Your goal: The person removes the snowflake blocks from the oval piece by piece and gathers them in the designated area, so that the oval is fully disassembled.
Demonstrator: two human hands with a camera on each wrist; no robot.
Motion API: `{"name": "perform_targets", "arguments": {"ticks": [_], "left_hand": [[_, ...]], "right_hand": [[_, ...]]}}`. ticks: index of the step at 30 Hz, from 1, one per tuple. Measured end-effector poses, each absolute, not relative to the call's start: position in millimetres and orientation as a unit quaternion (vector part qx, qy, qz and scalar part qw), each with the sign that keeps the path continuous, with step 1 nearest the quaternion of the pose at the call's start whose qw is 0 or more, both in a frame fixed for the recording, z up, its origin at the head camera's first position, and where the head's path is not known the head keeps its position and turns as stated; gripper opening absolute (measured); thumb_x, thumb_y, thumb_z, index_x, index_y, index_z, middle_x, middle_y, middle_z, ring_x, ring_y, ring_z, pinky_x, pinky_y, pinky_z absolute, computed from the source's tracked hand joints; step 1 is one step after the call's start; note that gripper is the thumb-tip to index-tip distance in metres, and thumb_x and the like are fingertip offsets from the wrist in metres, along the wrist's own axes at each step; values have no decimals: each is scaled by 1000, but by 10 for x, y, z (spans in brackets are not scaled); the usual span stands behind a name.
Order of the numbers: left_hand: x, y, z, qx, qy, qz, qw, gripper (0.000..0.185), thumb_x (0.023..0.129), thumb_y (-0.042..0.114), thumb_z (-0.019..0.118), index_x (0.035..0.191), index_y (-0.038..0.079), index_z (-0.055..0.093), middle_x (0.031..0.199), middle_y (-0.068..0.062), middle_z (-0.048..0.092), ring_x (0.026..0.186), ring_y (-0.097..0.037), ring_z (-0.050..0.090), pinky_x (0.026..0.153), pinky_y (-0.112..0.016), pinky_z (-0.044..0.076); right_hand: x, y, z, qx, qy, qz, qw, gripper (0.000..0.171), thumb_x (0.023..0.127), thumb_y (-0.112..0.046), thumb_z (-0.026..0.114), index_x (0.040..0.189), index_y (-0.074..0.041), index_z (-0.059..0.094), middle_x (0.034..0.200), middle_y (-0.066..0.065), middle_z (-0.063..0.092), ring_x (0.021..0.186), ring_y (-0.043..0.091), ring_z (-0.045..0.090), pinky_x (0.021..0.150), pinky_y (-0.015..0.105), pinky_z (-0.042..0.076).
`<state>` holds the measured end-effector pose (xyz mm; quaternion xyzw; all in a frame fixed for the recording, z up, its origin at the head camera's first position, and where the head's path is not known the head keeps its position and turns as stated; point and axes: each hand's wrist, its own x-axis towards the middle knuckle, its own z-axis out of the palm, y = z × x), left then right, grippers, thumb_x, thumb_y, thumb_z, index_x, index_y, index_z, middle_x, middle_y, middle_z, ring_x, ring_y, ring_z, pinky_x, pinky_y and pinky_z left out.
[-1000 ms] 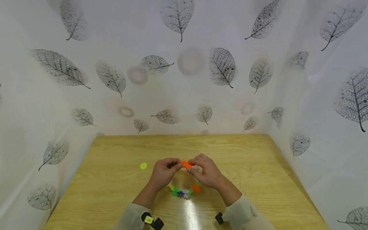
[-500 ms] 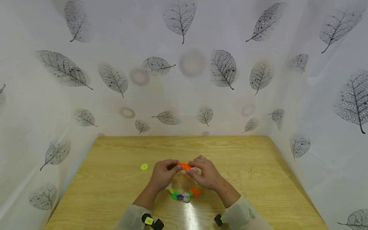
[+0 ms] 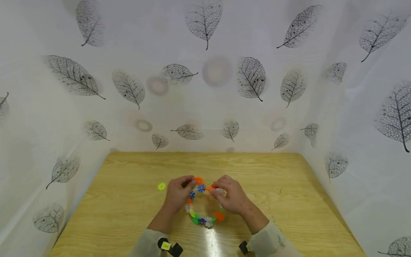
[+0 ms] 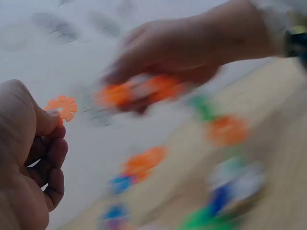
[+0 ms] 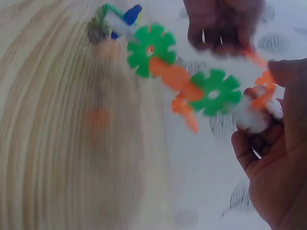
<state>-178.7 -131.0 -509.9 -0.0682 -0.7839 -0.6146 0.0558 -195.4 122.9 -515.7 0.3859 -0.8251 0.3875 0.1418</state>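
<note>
A chain of plastic snowflake discs curves in a loop between my hands, with green discs (image 5: 214, 92), orange, white, blue and yellow ones linked edge to edge. My left hand (image 3: 178, 193) pinches one orange snowflake disc (image 4: 64, 108) between thumb and finger; in the left wrist view it stands apart from the chain. My right hand (image 3: 233, 194) pinches the chain near one end, at orange discs (image 4: 116, 95) and a white disc (image 5: 252, 115). Another stretch, with orange discs (image 4: 144, 163) and a blue disc (image 4: 122, 184), hangs outside both hands. Both wrist views are blurred.
A loose yellow-green snowflake disc (image 3: 161, 186) lies on the wooden table (image 3: 128, 214) left of my left hand. White curtains (image 3: 205, 107) with leaf prints stand behind and on both sides of the table.
My left hand has drawn a little to the left, away from the right hand. Blue and orange discs earlier hidden between the hands now show. The right hand has hardly moved.
</note>
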Motion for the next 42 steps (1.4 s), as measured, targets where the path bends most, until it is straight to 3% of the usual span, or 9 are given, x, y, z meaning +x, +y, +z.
{"name": "perform_targets", "arguments": {"ticks": [4, 11, 20, 26, 33, 42], "left_hand": [[-1853, -1585, -4958, -40, -791, -604, 87, 13, 98, 14, 73, 105, 3, 76, 97, -6, 74, 87, -17, 65, 74, -26, 55], [-1956, -1782, -4906, -27, -813, -579, 62, 20, 99, 25, 74, 108, 8, 75, 102, -4, 73, 93, -18, 65, 80, -29, 55], [-2022, -2105, -5110, 68, -793, -603, 49, 33, 99, 31, 73, 121, 6, 73, 112, -10, 73, 107, -33, 67, 90, -46, 57], [-2041, -2321, -5259, 102, -818, -564, 46, 37, 101, 32, 70, 126, 4, 72, 116, -14, 73, 104, -25, 67, 80, -29, 55], [-2009, -2494, -5359, 138, -846, -514, 27, 39, 104, 30, 65, 129, 0, 70, 132, -22, 67, 125, -38, 59, 104, -53, 47], [-1973, -2615, -5471, 145, -883, -447, 14, 37, 103, 30, 63, 123, 0, 74, 126, -22, 69, 119, -42, 62, 100, -56, 48]], "right_hand": [[-1944, 1329, -5130, 369, -823, 407, 142, 9, 96, -15, 75, 104, -13, 77, 101, -6, 70, 92, 13, 65, 79, 38, 57], [-2008, 1264, -5082, 369, -826, 419, 78, 19, 101, -23, 70, 111, -8, 76, 108, 0, 71, 95, 14, 64, 81, 47, 57], [-2004, 1286, -5049, 359, -830, 414, 109, 18, 99, -20, 73, 111, -8, 76, 108, -1, 71, 99, 16, 64, 83, 44, 57], [-2008, 1329, -5056, 343, -837, 411, 114, 18, 98, -21, 74, 112, -11, 76, 110, -3, 70, 101, 15, 64, 85, 40, 56], [-2020, 1352, -5071, 337, -837, 413, 119, 17, 97, -22, 75, 111, -13, 76, 107, -5, 70, 100, 13, 62, 83, 38, 56], [-2011, 1363, -5099, 348, -832, 410, 137, 15, 96, -18, 76, 109, -11, 76, 105, -4, 71, 99, 14, 62, 82, 38, 56]]}}
